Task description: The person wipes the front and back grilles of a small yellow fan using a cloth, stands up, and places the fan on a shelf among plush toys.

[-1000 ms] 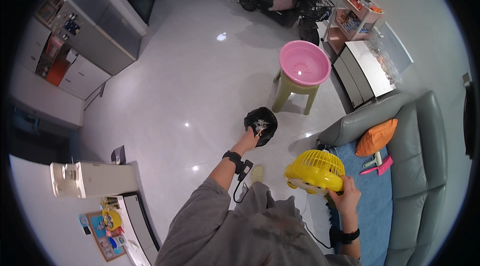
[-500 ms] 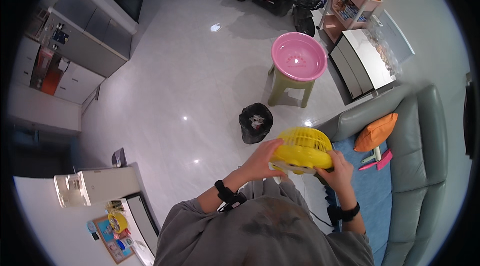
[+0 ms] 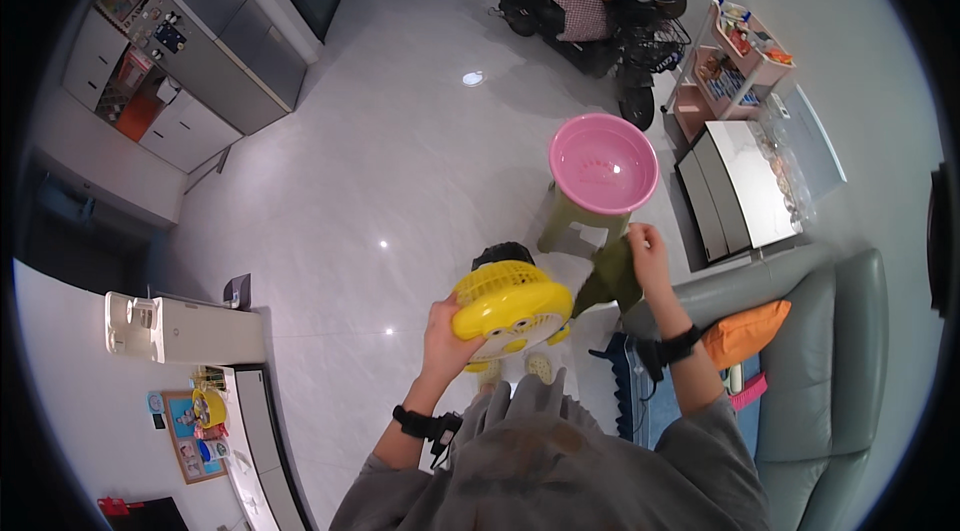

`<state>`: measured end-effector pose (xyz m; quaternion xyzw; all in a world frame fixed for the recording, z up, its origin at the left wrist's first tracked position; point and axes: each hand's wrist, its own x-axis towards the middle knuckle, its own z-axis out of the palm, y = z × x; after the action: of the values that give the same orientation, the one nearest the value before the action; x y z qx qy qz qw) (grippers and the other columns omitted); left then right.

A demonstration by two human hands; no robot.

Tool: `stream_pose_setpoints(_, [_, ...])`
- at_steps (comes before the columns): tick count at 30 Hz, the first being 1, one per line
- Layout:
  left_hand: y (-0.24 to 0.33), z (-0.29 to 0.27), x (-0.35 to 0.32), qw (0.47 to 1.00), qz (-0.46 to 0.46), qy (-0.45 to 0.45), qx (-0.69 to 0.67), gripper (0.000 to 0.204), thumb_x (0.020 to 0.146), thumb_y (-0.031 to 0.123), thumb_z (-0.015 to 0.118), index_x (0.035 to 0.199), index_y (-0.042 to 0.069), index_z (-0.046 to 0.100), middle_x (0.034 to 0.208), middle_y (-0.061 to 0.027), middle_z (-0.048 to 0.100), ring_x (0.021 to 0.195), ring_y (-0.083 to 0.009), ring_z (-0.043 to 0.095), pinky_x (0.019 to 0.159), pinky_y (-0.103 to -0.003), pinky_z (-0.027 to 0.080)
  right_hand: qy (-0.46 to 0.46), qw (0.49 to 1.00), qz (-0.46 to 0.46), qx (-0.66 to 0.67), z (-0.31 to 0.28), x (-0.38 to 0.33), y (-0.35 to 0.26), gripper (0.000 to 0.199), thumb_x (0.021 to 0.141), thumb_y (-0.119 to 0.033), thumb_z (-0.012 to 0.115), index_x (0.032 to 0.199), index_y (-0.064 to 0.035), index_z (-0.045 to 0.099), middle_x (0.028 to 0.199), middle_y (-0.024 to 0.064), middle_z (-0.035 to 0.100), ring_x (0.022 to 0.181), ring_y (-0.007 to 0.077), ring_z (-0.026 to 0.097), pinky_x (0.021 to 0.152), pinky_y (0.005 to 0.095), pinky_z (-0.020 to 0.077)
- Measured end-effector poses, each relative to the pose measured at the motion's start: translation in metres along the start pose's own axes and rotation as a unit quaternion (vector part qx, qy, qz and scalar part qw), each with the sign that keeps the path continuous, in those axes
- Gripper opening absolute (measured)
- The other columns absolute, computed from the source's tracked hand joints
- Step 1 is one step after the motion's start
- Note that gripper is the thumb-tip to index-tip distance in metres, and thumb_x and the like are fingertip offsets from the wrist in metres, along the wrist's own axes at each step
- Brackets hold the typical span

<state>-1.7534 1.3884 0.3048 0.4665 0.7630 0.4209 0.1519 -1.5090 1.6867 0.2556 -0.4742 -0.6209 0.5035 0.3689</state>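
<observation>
My left hand [image 3: 446,339] grips the side of a yellow electric fan [image 3: 512,309] with a slatted cage and a cartoon face on its near side. The fan is held tilted above the floor, in front of my body. Up and to the right, my right hand [image 3: 650,253] pinches a dark green cloth [image 3: 610,276] that hangs down toward the fan. Just beyond the cloth, a pink basin [image 3: 562,193] rests on an olive-green stool [image 3: 562,226].
A black-lined bin [image 3: 503,253] is partly hidden behind the fan. A grey sofa [image 3: 840,371] with an orange cushion [image 3: 748,333] stands at right. Farther off are a white cabinet [image 3: 745,176], a pink trolley [image 3: 730,81] and a scooter [image 3: 600,41].
My right hand has let go of the fan, moved up and now holds the green cloth. My left hand has carried the fan to the left. The view has shifted.
</observation>
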Motion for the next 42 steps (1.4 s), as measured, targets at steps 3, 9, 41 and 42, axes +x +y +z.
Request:
stream_pose_setpoints(3, [0.0,-0.013,-0.01,0.999,-0.027,0.022,0.041,0.055,0.064,0.01,0.086,0.105,0.004,0.049,0.116,-0.0203,0.056,0.117,-0.0401,0.055,0.094,-0.043,0.048,0.041,0.972,0.166,0.162,0.007,0.066,0.02,0.034,0.088,-0.02,0.07,0.111,0.0034,0.061,0.094,0.0082,0.065,0.085,0.0167,0.062,0.077,0.0307,0.0499])
stream_pose_setpoints(9, [-0.003,-0.018,-0.015,0.996,-0.06,0.051,0.049,0.058,0.063,0.011,0.087,0.104,0.004,0.046,0.109,-0.0196,0.056,0.121,-0.0407,0.055,0.092,-0.044,0.05,0.044,0.965,0.167,0.195,0.047,0.161,0.098,0.029,0.087,-0.006,0.058,0.116,-0.0016,0.06,0.095,0.0046,0.063,0.082,0.0125,0.058,0.069,0.0269,0.0464])
stream_pose_setpoints(41, [0.052,-0.309,-0.378,0.765,-0.152,0.626,-0.009,0.042,0.076,0.01,0.08,0.104,0.003,0.049,0.099,-0.0054,0.056,0.09,-0.0129,0.055,0.081,-0.028,0.048,-0.822,0.56,0.101,-0.017,0.303,-0.391,-0.007,0.038,0.104,-0.034,0.046,0.127,-0.0052,0.055,0.117,0.0079,0.066,0.111,0.0143,0.059,0.097,0.0323,0.0457])
stream_pose_setpoints(42, [0.052,-0.321,-0.405,0.736,-0.158,0.658,0.017,0.042,0.076,0.01,0.08,0.104,0.002,0.048,0.099,-0.0057,0.055,0.09,-0.0132,0.055,0.081,-0.028,0.048,-0.871,0.474,0.042,-0.119,0.309,-0.408,0.006,0.035,0.102,-0.034,0.051,0.12,-0.0062,0.059,0.112,0.0054,0.067,0.103,0.0145,0.061,0.093,0.0322,0.0468])
